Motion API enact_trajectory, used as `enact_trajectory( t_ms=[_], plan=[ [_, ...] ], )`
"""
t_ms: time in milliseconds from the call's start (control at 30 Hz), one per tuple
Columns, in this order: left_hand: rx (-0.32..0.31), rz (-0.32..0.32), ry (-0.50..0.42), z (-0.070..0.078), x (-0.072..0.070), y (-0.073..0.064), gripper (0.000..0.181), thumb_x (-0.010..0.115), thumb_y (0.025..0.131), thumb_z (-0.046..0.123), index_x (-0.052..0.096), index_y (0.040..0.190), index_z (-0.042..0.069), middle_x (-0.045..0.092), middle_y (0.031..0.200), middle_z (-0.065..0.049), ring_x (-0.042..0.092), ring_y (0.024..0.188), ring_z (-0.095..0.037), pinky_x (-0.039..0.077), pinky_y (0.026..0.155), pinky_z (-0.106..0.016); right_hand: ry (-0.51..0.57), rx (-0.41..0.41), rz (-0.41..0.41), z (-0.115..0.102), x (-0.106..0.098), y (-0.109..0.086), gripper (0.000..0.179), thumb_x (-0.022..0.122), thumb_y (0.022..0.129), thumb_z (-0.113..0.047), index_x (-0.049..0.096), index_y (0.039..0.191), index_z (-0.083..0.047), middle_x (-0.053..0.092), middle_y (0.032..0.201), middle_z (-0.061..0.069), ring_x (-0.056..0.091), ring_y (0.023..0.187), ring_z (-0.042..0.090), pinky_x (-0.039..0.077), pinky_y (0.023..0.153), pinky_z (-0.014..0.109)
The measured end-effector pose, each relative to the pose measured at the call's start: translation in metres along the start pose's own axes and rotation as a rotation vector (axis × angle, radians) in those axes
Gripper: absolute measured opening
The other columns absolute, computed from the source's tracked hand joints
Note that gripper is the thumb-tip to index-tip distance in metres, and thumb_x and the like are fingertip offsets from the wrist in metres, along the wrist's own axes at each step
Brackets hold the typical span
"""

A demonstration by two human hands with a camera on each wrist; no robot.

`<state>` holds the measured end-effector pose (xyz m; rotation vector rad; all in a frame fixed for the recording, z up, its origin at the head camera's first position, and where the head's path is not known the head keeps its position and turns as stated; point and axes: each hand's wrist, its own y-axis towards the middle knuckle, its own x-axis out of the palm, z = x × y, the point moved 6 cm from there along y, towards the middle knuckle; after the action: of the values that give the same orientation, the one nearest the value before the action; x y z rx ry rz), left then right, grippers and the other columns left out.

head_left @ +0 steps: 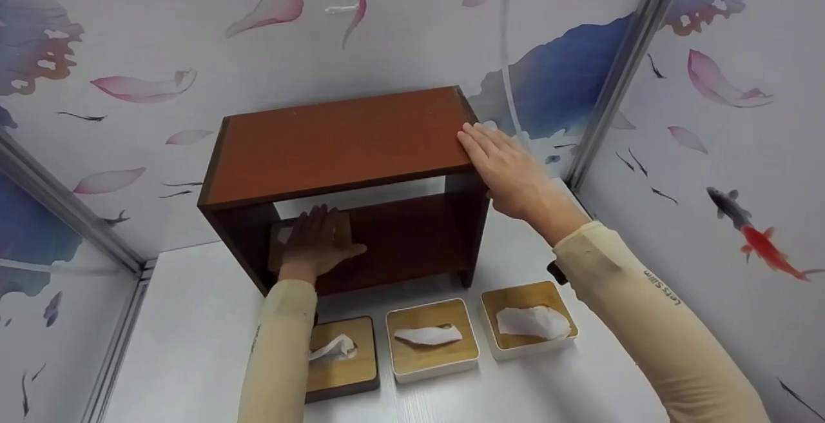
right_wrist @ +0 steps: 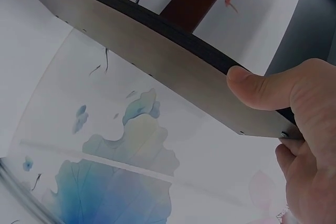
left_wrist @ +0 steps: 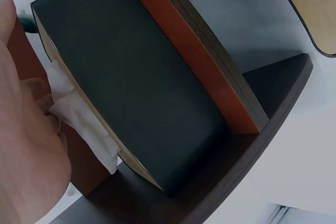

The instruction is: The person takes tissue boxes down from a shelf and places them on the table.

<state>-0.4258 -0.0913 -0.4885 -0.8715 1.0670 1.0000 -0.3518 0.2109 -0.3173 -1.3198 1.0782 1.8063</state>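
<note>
A small brown shelf (head_left: 348,142) with dark side panels stands against the back wall. Inside, at the left end of its lower board, sits a dark-sided tissue box (left_wrist: 131,77) with a wooden lid and a white tissue (left_wrist: 84,114) sticking out. My left hand (head_left: 319,242) reaches in over the lid, fingers extended and thumb out to the side. In the left wrist view its palm is close to the tissue. Across the shelf's upper right corner rests my right hand (head_left: 509,165), fingers laid straight on the top board. Its thumb (right_wrist: 262,90) lies against the side panel (right_wrist: 173,82).
In front of the shelf stand three more tissue boxes in a row: a dark-sided one (head_left: 361,362), partly behind my left sleeve, a white-sided one (head_left: 428,362) and another white-sided one (head_left: 535,297). Printed wall panels (head_left: 193,36) enclose the white table (head_left: 187,320).
</note>
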Motion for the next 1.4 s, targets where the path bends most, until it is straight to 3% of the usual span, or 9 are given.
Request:
enact_trajectory(
  t_ms=[100,300,400,533,700,1033,1267,1400],
  plan=[
    [-0.003,-0.017,0.004,-0.001,0.002,0.001,0.107,0.053,0.078,0.080,0.019,0.157,0.017,0.014,0.164,-0.011,0.009,0.153,-0.033,0.008,0.125,-0.050,0.002,0.001,-0.002,0.000,0.000,0.000,0.102,0.080,0.070,0.001,0.021,0.153,-0.001,0.024,0.161,0.017,0.022,0.150,0.033,0.020,0.123,0.046],
    [-0.043,-0.065,0.015,-0.007,0.003,0.000,0.118,0.056,0.069,0.086,0.011,0.158,0.023,0.004,0.166,-0.009,0.001,0.152,-0.038,0.007,0.110,-0.077,0.020,0.006,-0.006,0.000,0.001,0.000,0.100,0.079,0.071,0.001,0.022,0.153,-0.001,0.023,0.161,0.016,0.022,0.150,0.033,0.020,0.123,0.046],
    [-0.039,-0.089,0.025,-0.007,0.003,-0.001,0.126,0.059,0.064,0.087,0.007,0.159,0.021,0.001,0.166,-0.010,0.000,0.152,-0.040,0.006,0.107,-0.080,0.024,0.006,-0.003,0.001,0.001,0.000,0.099,0.078,0.071,0.001,0.022,0.153,-0.002,0.023,0.161,0.016,0.022,0.150,0.033,0.020,0.123,0.046],
    [-0.011,-0.130,0.061,-0.006,0.005,-0.005,0.129,0.065,0.065,0.082,0.004,0.159,0.019,0.002,0.166,-0.013,0.001,0.152,-0.038,0.009,0.113,-0.074,0.026,-0.002,0.008,-0.002,0.001,0.000,0.100,0.079,0.071,0.001,0.022,0.153,-0.002,0.024,0.161,0.016,0.023,0.149,0.033,0.022,0.123,0.047],
    [0.010,-0.119,0.069,-0.002,0.005,-0.006,0.128,0.079,0.063,0.069,0.009,0.158,0.018,0.010,0.164,-0.015,0.007,0.152,-0.036,0.016,0.120,-0.061,0.037,0.000,0.009,-0.003,0.001,0.000,0.100,0.080,0.072,0.000,0.021,0.153,-0.002,0.023,0.161,0.016,0.022,0.150,0.033,0.021,0.123,0.047],
    [0.141,-0.115,0.315,0.014,0.009,-0.004,0.134,0.078,0.061,0.071,0.009,0.158,0.011,0.013,0.164,-0.012,0.014,0.151,-0.034,0.013,0.124,-0.050,0.042,0.012,-0.002,0.001,0.000,-0.001,0.100,0.078,0.072,0.002,0.021,0.154,-0.003,0.022,0.162,0.015,0.021,0.150,0.033,0.020,0.123,0.046],
    [0.157,-0.084,0.313,0.013,0.016,-0.007,0.135,0.082,0.059,0.067,0.009,0.158,0.012,0.015,0.163,-0.011,0.012,0.152,-0.031,0.009,0.125,-0.046,0.038,0.015,-0.010,0.001,0.000,0.000,0.100,0.078,0.072,0.001,0.020,0.154,-0.002,0.022,0.161,0.016,0.021,0.150,0.033,0.020,0.123,0.047],
    [0.150,-0.096,0.329,0.017,0.015,-0.012,0.135,0.083,0.059,0.066,0.009,0.158,0.012,0.016,0.163,-0.012,0.012,0.152,-0.031,0.008,0.126,-0.045,0.043,0.007,0.002,0.001,0.000,-0.001,0.101,0.079,0.071,0.002,0.020,0.153,-0.001,0.023,0.161,0.018,0.022,0.149,0.034,0.021,0.123,0.047]
  ],
)
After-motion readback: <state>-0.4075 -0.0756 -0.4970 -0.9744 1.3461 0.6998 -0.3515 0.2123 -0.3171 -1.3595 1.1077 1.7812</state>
